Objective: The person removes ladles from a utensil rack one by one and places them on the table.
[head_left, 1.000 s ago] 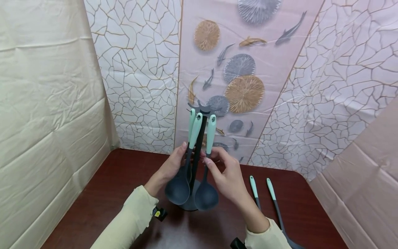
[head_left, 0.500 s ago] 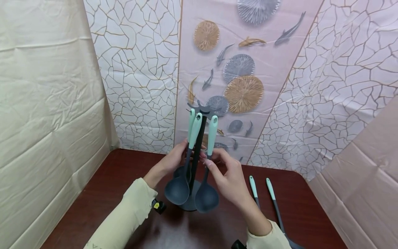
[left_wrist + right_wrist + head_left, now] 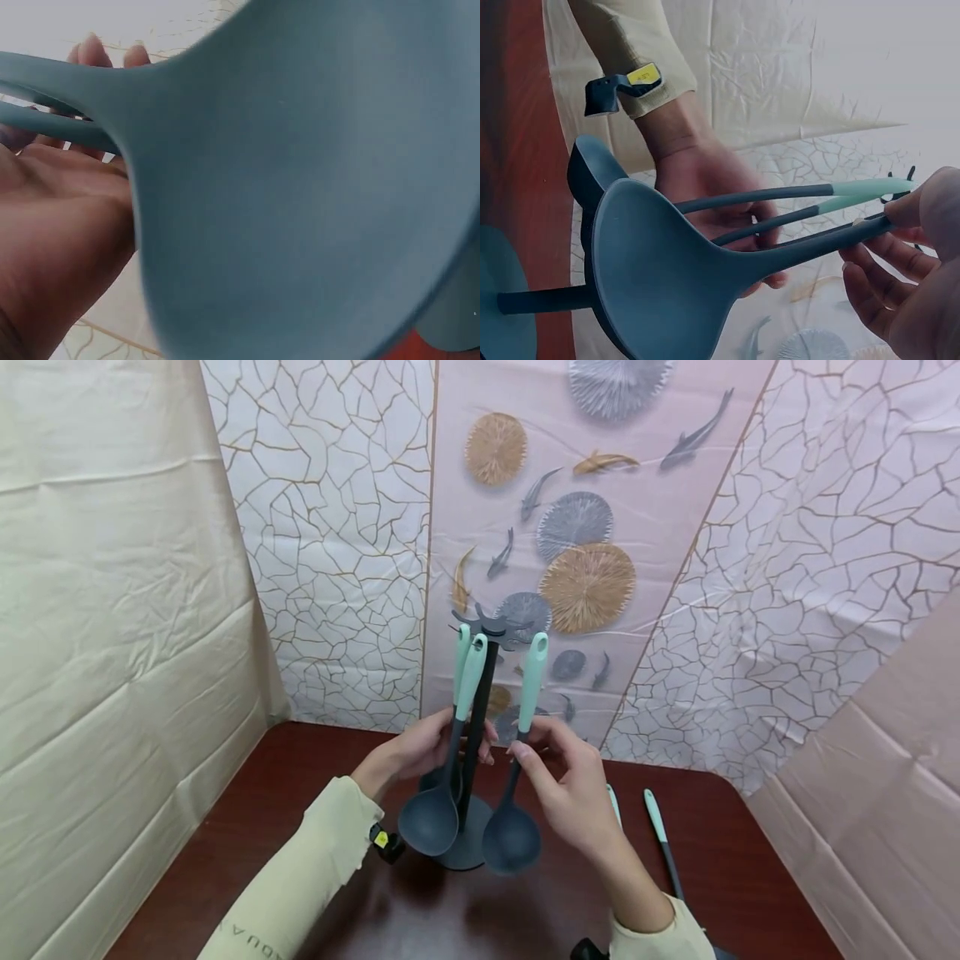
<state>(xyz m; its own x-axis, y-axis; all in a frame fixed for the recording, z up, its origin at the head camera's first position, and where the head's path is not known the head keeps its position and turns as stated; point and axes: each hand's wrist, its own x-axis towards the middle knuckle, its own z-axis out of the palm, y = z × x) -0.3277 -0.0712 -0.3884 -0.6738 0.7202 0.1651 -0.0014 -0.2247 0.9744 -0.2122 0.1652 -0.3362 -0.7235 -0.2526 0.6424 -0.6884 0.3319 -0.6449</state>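
Observation:
My right hand point(image 3: 566, 772) pinches the dark shaft of a ladle point(image 3: 512, 839) with a mint-green handle, its bowl hanging down beside the black utensil stand point(image 3: 480, 727). In the right wrist view, that ladle point(image 3: 660, 262) reaches across the frame to my thumb and fingers. Another ladle point(image 3: 427, 822) hangs at the stand's left front, and behind it a third mint-handled utensil point(image 3: 460, 660) is partly hidden. My left hand point(image 3: 416, 747) lies behind these shafts and the pole, fingertips showing to the right. The left wrist view shows its palm point(image 3: 67, 187) behind a big bowl point(image 3: 300, 187).
Two more mint-handled utensils lie on the table's right side: one shows its handle point(image 3: 654, 814), while the other handle point(image 3: 614, 802) is mostly covered by my right hand. The red-brown table point(image 3: 315, 760) ends at patterned cloth walls point(image 3: 337, 568).
My right hand has shifted right with the ladle, widening the gap from the stand. My left hand has moved behind the hanging utensils, its thumb passing out of sight in the head view.

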